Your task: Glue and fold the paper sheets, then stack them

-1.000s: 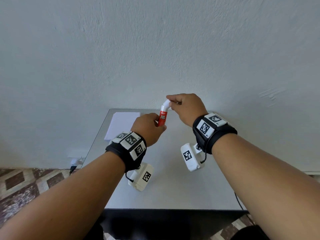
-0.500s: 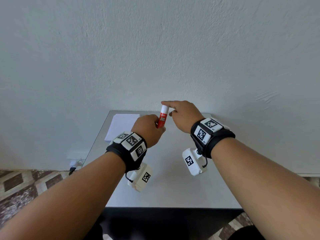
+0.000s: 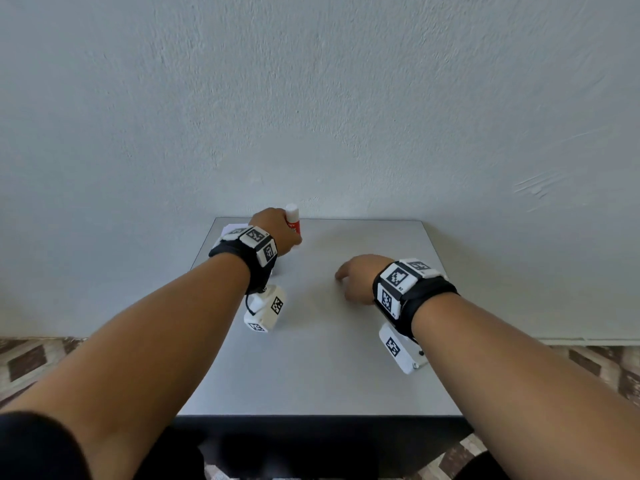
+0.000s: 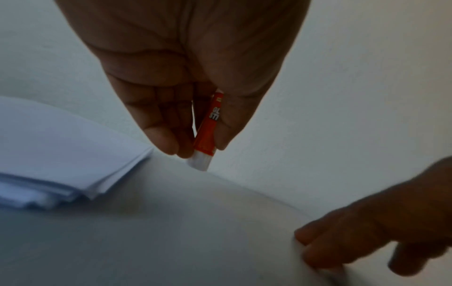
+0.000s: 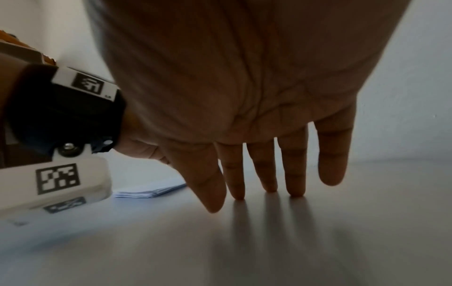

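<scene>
— Head view: what is the left hand (image 3: 280, 233) doing?
— Gripping the capped glue stick (image 3: 293, 220) upright near the paper stack (image 4: 61, 154), apparently above the table (image 3: 329, 358).
— Right hand (image 3: 356, 278)?
— Hanging relaxed, fingers (image 5: 296, 174) reaching down toward the table.

Right hand (image 3: 358, 278) off the glue stick (image 3: 293, 221), now down near the table (image 3: 346, 341); left hand (image 3: 277, 233) farther back.

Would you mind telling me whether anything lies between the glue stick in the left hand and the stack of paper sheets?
Nothing visible does. The left hand grips the glue stick beside the paper stack, with only bare table between them.
</scene>
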